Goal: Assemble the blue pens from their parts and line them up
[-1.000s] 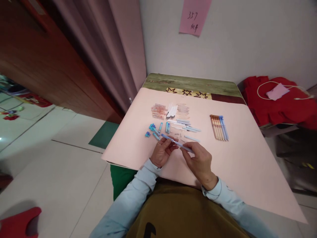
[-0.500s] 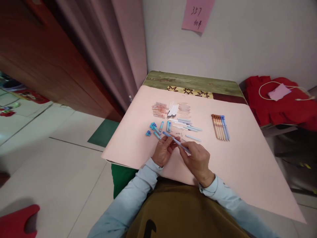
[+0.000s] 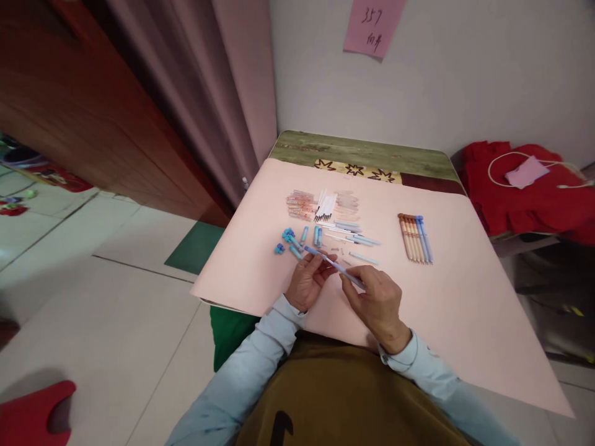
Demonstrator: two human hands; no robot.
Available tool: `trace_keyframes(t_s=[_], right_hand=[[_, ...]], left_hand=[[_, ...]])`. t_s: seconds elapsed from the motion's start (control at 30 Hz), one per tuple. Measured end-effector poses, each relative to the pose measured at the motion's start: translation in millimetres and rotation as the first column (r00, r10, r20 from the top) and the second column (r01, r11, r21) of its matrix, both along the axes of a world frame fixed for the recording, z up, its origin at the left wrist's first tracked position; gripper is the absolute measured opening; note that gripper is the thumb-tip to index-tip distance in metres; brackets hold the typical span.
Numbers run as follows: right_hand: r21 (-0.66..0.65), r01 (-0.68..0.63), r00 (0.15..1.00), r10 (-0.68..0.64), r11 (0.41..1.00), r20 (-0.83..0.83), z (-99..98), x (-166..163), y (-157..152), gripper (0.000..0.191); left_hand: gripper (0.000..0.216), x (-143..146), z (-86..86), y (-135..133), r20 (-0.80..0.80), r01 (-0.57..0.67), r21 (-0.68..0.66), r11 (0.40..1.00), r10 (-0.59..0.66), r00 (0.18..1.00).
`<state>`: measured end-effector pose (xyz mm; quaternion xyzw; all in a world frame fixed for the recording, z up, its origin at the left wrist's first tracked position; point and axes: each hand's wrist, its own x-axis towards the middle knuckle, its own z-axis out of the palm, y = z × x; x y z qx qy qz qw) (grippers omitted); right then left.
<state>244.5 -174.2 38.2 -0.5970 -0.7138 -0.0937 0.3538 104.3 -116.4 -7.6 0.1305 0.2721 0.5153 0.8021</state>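
Note:
Both my hands hold one pale blue pen [image 3: 335, 267] above the pink sheet [image 3: 465, 297] on the table. My left hand [image 3: 309, 282] pinches the pen near its blue-capped left end. My right hand [image 3: 376, 300] grips the other end with closed fingers. Just beyond the hands lie loose pen parts: blue caps [image 3: 287, 240], pale blue barrels [image 3: 360, 241], white refills [image 3: 324, 207] and orange patterned barrels [image 3: 300, 206].
A neat row of assembled orange and blue pens [image 3: 415, 238] lies to the right on the pink sheet. A red cloth with a white cable [image 3: 525, 186] sits beyond the table's right edge. Curtain and wooden door stand at left. A pink note [image 3: 374, 28] hangs on the wall.
Both hands keep hold of the pen and have shifted only slightly; the right hand moved a little right and down. The camera tilted a bit.

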Motion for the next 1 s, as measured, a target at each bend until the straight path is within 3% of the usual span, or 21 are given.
trace_keyframes(t_s=[0.17, 0.3, 0.4, 0.47, 0.57, 0.63, 0.73, 0.8, 0.87, 0.93, 1.0], right_hand=[[-0.168, -0.007, 0.974, -0.032, 0.986, -0.226, -1.7, 5.1, -8.0, 0.013], [-0.351, -0.089, 0.833, -0.124, 0.932, -0.539, -9.3, 15.8, -13.9, 0.021], [-0.418, -0.155, 0.757, -0.164, 0.895, -0.632, -14.9, 24.8, -15.1, 0.030], [-0.440, -0.093, 0.819, -0.183, 0.893, -0.544, -17.8, 29.6, -13.9, 0.030], [-0.380, 0.066, 0.957, -0.166, 0.923, -0.237, -22.4, 34.9, -10.5, 0.024], [-0.306, 0.100, 0.988, -0.130, 0.947, -0.081, -26.0, 37.2, -9.2, 0.021], [-0.253, 0.118, 0.993, -0.120, 0.960, 0.006, -31.0, 39.3, -10.7, 0.019], [-0.252, 0.132, 0.991, -0.132, 0.959, 0.014, -33.9, 40.7, -13.1, 0.017], [-0.262, 0.139, 0.990, -0.143, 0.955, 0.002, -36.9, 42.5, -15.2, 0.017], [-0.271, 0.139, 0.989, -0.148, 0.953, -0.014, -40.2, 44.6, -16.3, 0.016], [-0.273, 0.135, 0.989, -0.146, 0.953, -0.023, -43.8, 46.3, -16.2, 0.016]], left_hand=[[0.014, -1.4, -0.6, 1.9, 0.009, -0.019, -0.034, 0.999, 0.019, 1.000], [0.014, -1.9, -1.5, 2.5, 0.029, -0.021, -0.037, 0.999, 0.022, 0.999], [0.014, -2.1, -1.2, 3.0, 0.036, -0.020, -0.039, 0.999, 0.021, 0.999], [0.013, -2.5, -0.6, 3.6, 0.027, -0.018, -0.035, 0.999, 0.019, 0.999], [0.016, -3.2, 0.3, 3.8, 0.005, -0.006, -0.015, 1.000, 0.006, 1.000], [0.020, -2.6, 0.8, 2.3, -0.035, 0.004, 0.020, 1.000, -0.004, 0.999], [0.023, 1.8, 0.6, -3.0, -0.214, 0.010, 0.154, 0.988, 0.024, 0.977], [0.021, 6.6, -0.5, -7.8, -0.421, 0.042, 0.296, 0.954, 0.091, 0.902], [0.019, 11.5, -2.4, -11.9, -0.610, 0.106, 0.413, 0.905, 0.188, 0.770], [0.018, 15.2, -4.7, -14.0, -0.707, 0.147, 0.455, 0.878, 0.255, 0.660], [0.018, 17.3, -7.0, -13.9, -0.726, 0.138, 0.447, 0.884, 0.268, 0.633]])
